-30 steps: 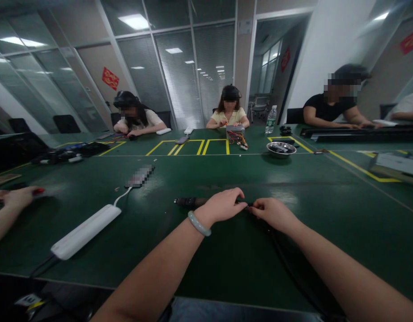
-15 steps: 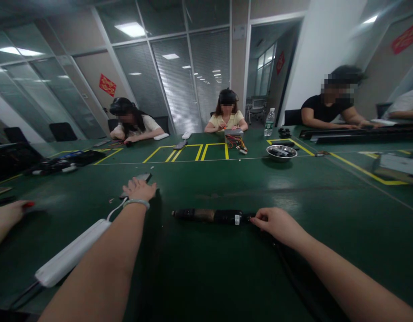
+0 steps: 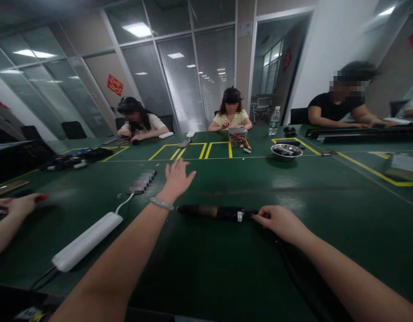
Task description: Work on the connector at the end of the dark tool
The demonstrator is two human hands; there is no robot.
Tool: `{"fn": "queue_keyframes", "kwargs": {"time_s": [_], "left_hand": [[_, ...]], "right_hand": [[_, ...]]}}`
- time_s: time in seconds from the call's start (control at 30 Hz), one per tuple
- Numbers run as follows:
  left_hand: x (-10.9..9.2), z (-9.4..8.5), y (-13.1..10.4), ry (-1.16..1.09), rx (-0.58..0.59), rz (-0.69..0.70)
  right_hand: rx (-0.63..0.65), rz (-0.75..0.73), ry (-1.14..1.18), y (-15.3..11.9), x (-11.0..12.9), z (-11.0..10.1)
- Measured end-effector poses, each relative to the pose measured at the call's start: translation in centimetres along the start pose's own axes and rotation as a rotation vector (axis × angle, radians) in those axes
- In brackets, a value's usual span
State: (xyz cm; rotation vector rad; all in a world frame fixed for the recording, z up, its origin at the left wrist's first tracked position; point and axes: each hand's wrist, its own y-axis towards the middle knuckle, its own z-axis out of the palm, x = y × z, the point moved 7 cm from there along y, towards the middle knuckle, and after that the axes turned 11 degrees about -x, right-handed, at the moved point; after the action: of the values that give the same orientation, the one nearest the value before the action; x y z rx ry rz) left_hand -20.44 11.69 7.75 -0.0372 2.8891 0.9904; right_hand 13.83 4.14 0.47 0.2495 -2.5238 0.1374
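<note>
A black electric screwdriver (image 3: 228,213) with a brown band and a small white label lies across the green table in front of me. Its cord (image 3: 291,268) leaves the right end and runs towards me. My right hand (image 3: 282,221) is closed, thumb and fingertips pinching the cord end of the screwdriver. Fingers spread, my left hand (image 3: 177,181) reaches forward past the tool's left end and holds nothing. A bracelet sits on that wrist, close to the screwdriver tip. Left of this hand lies a phone (image 3: 142,181), joined by a white cable to a long white power bank or strip (image 3: 87,241).
Another person's hand (image 3: 21,205) holds something red-tipped at the left edge. Across the table (image 3: 213,179), several people sit working. A metal bowl (image 3: 287,151) with dark parts, a water bottle (image 3: 274,121) and a box with wires (image 3: 238,135) stand farther off.
My left hand has lifted off the phone and moved right, fingers spread, uncovering the phone. My right hand keeps its pinch at the screwdriver's cord end. The view has shifted slightly left.
</note>
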Motion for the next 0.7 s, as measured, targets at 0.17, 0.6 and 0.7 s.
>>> {"fn": "queue_keyframes", "kwargs": {"time_s": [0.17, 0.6, 0.7], "left_hand": [[-15.8, -4.2, -5.5, -0.335, 0.115, 0.459], [-21.3, -2.2, -11.7, -0.444, 0.221, 0.517], [-21.8, -2.3, -12.1, -0.439, 0.221, 0.534]], "right_hand": [[-0.023, -0.019, -0.026, 0.1, 0.0, 0.0], [-0.076, -0.094, -0.042, 0.0, 0.5, -0.2], [-0.074, -0.087, -0.030, 0.0, 0.4, -0.1]]}}
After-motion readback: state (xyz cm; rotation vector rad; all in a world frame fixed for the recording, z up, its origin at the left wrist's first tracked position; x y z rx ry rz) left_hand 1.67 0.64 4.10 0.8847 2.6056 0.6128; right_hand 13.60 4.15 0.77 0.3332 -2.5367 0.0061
